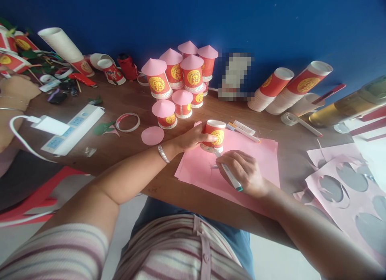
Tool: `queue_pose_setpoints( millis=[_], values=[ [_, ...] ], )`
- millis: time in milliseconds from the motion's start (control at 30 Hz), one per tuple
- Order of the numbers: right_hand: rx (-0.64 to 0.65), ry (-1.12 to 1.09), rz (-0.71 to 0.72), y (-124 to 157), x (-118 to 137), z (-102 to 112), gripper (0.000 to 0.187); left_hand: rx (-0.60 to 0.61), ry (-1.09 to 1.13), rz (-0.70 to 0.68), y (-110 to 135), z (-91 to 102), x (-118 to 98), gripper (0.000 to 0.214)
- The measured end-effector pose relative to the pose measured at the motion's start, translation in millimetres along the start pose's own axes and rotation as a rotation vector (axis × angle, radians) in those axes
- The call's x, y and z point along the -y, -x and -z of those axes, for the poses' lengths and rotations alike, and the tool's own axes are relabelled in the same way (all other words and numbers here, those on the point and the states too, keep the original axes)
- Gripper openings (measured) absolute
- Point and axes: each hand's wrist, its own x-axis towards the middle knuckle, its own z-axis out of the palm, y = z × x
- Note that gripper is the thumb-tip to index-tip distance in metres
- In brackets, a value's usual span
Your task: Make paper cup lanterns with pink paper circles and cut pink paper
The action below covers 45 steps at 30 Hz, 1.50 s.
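Note:
My left hand is closed around a red paper cup with a yellow round print and a white lower band. In my right hand is a white marker with a green end, its tip at the cup's lower edge. Both hands are above a stack of pink paper sheets. A small object, perhaps scissors, shows partly under the marker. Behind the cup stand several red cups with pink cone tops, and a pink paper disc lies to the left.
More markers lie behind the cup. Stacked cups lean at the back right near a tape roll. Pink paper scraps with round holes cover the right side. A power strip and another person's arm are on the left.

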Motion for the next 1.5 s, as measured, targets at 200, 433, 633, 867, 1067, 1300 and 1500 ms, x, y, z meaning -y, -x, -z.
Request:
queue_pose_setpoints(
  millis=[200,433,633,867,1067,1300,1500],
  values=[
    [-0.022,-0.001,0.002,-1.0,-0.5,-0.9,0.021,0.014,0.044,-0.029,-0.6,-1.6,-1.9,0.037],
    [-0.053,0.004,0.062,-2.1,2.2,1.6,0.022,0.009,0.103,0.002,0.0,-4.1,-7.2,0.034],
    [-0.045,0.030,0.056,-0.7,3.1,0.5,0.026,-0.001,0.146,0.012,0.5,-5.4,-8.6,0.035],
    [-0.042,0.016,0.061,-0.2,2.4,0.8,0.026,-0.002,0.149,0.006,0.2,-4.7,-8.3,0.033],
    [-0.038,0.012,0.038,0.7,1.9,0.4,0.028,-0.010,0.141,0.007,-0.3,-2.7,-5.9,0.037],
    [-0.064,0.052,0.025,0.6,-0.4,1.3,0.021,-0.005,0.184,0.019,-0.4,-0.4,-3.0,0.039],
    [-0.072,-0.009,-0.009,3.0,-0.5,-0.7,0.026,-0.001,0.187,-0.002,-0.4,-2.1,-7.4,0.030]
  ],
)
